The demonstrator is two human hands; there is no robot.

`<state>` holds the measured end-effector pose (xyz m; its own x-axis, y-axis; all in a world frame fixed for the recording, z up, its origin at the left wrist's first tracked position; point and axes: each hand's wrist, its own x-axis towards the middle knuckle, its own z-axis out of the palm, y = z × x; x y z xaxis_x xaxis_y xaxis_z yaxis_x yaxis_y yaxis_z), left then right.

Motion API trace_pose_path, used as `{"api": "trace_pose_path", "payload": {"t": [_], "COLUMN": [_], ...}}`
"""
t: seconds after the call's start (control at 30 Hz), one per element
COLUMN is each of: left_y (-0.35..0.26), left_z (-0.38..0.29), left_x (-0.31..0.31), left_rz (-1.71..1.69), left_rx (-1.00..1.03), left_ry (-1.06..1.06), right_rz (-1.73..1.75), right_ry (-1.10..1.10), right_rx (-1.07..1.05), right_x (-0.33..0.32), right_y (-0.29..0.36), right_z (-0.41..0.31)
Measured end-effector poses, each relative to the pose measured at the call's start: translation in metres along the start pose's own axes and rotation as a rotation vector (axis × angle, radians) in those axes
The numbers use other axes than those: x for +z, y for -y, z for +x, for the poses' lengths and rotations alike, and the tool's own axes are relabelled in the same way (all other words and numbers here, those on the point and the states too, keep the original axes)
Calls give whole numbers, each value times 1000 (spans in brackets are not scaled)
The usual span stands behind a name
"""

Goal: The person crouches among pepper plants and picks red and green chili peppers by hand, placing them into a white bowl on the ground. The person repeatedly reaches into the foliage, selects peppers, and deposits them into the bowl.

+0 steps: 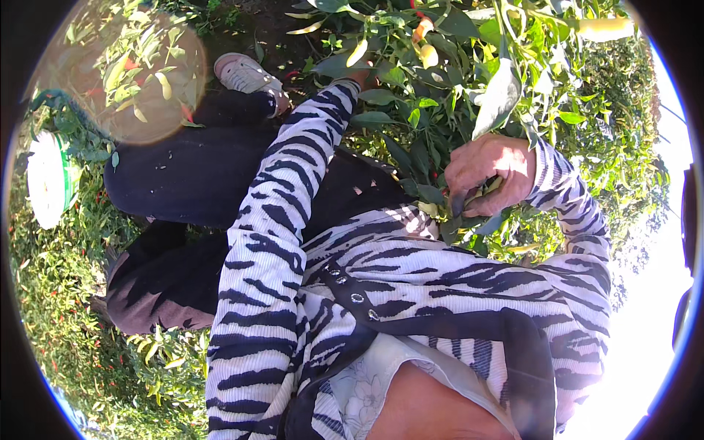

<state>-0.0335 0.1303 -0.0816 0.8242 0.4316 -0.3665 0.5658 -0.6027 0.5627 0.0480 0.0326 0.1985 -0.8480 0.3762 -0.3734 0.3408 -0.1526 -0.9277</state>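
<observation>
My right hand [489, 176], at the right of the pepper plants, is curled round something slender and pale green, which looks like chili peppers [491, 186]. Its thumb and fingertips come together beside leaves. My left hand [364, 76] reaches into the foliage at the top centre; leaves hide most of it, so its grip does not show. Near that hand hangs a pale yellow chili pepper [357, 53]. Further right hang an orange-tinged pepper [422, 29] and another pale yellow one [429, 56].
Dense pepper plants [440, 99] stand close in front of me, with more foliage at the left. A white and green round container [48, 179] stands at the far left. My dark-trousered legs are bent, and a light sneaker [242, 73] rests on the soil.
</observation>
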Motion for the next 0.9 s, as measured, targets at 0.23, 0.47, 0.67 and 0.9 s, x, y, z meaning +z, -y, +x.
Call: {"api": "trace_pose_path", "payload": {"t": [0.23, 0.47, 0.67, 0.9], "left_y": [4, -7, 23, 21], "left_z": [-2, -27, -99, -189], "left_x": [-2, -42, -114, -112], "left_rz": [14, -113, -688, -990], "left_rx": [-24, -7, 137, 266], "left_ry": [-19, 0, -50, -161], "right_rz": [336, 282, 228, -659], "right_ry": [-288, -427, -342, -212], "right_rx": [369, 473, 492, 259], "right_x": [-2, -6, -13, -2], "right_y": [6, 7, 6, -11], "right_z": [-12, -7, -4, -3]}}
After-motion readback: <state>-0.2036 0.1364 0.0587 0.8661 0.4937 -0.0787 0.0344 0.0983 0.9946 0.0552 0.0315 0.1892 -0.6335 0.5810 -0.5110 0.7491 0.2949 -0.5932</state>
